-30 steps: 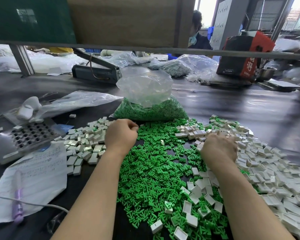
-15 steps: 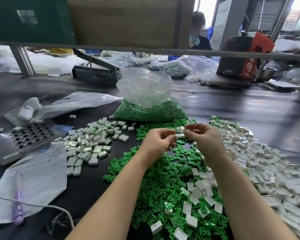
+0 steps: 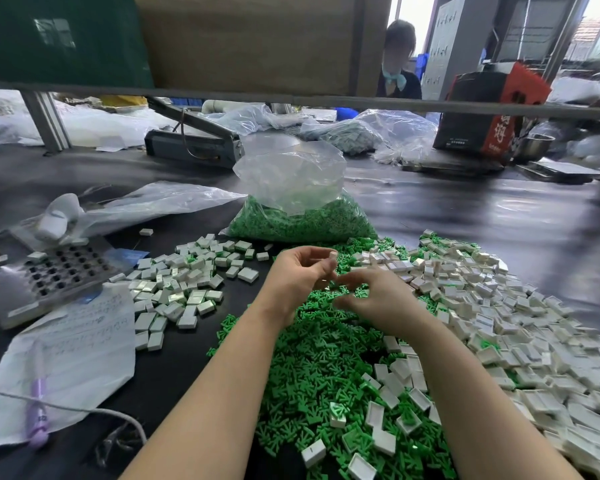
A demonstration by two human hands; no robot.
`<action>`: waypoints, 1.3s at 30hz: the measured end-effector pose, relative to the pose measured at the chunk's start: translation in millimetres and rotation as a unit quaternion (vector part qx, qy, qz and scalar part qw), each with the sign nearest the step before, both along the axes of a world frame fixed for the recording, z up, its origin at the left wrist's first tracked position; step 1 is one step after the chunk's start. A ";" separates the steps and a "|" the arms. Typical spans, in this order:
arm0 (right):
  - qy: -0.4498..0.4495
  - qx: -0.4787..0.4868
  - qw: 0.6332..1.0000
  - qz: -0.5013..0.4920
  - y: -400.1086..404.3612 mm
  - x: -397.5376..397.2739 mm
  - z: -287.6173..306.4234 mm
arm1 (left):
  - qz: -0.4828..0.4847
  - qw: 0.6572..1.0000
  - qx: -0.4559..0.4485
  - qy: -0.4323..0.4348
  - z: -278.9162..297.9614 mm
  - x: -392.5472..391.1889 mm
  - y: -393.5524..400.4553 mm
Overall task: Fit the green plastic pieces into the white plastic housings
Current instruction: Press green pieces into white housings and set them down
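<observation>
Head-camera footage shows both hands raised just above the heap of green plastic pieces (image 3: 312,368) that is spread over the dark worktable (image 3: 499,223). The left hand (image 3: 300,277) is held palm inward with its fingers loosely curled; a small pale item, possibly a white housing, seems to be pinched at the fingertips (image 3: 332,255), though blur prevents certainty. The right hand (image 3: 378,299) is turned back-up beside it, fingers bent towards the left hand, and whether a green piece is gripped there cannot be told. The step in hand is judged to be the mating of one green piece with one housing, or the moment just after. For the next move, the insert would have to be squared to the open face of the housing and pressed home, then the finished unit dropped on the pile of assembled housings (image 3: 184,289) to the left. Empty white housings (image 3: 499,323) are heaped on the right, and a bag of green pieces (image 3: 302,220) is propped behind the hands. Much is obscured: the contact point between the fingers is smeared by motion, the near edge of the heap is cut off by the frame, and the writing on the paper sheet (image 3: 70,355) cannot be read.
</observation>
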State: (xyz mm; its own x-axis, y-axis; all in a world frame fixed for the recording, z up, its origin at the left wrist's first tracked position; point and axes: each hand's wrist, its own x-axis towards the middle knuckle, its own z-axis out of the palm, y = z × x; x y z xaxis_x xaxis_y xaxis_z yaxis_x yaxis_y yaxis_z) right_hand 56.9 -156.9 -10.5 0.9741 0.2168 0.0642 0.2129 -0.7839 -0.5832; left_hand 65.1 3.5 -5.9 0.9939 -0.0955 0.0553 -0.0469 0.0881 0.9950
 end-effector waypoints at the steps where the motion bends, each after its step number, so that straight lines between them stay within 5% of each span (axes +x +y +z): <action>1: 0.020 -0.053 0.998 0.023 1.7 -0.9 -1.1 | 0.007 1.000 -0.008 0.002 0.2 0.2 1.0; 9: -0.034 -0.095 0.994 0.037 7.5 -0.8 -2.4 | 0.028 0.999 0.008 -0.044 -1.1 -1.8 -0.7; 24: 0.065 -0.025 0.993 0.098 -7.8 -5.7 7.7 | 0.056 0.997 -0.008 -0.061 -1.6 -0.9 -0.2; 33: 0.041 -0.063 0.993 0.096 -12.7 -3.3 8.3 | 0.048 0.997 -0.023 -0.054 -0.6 -2.4 -1.0; 39: -0.019 0.110 0.993 0.030 -11.4 -4.7 3.8 | 0.083 0.995 -0.035 -0.030 -2.7 0.8 -2.1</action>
